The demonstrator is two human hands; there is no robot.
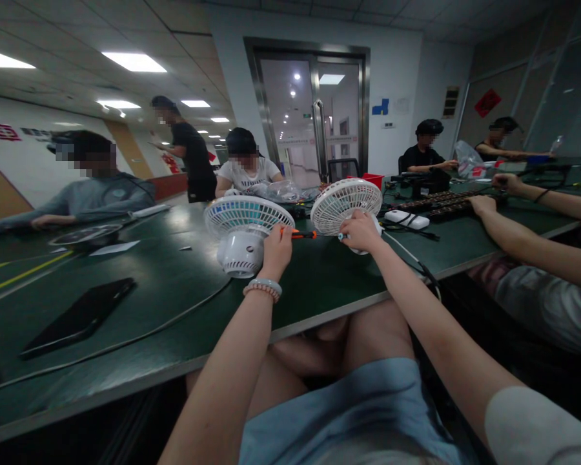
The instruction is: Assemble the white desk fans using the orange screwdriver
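Observation:
My left hand (277, 250) is closed around an orange and black screwdriver (305, 234), which points right. Just behind that hand, a white desk fan (242, 248) has its round slatted grille tipped upward, and a bluish part shows through the slats. My right hand (361, 231) is closed in front of a second white fan (339, 197), by the back of its grille. A small pale-blue end shows at the right fingertips; what it belongs to is unclear. The hand covers much of this fan's housing.
A black phone (80, 316) lies on the green table (174, 284), with a white cable (164, 329) curving past it. At right are a white box-like device (407, 219) and a co-worker's hands (484, 205) on dark strips. Other people sit around the table.

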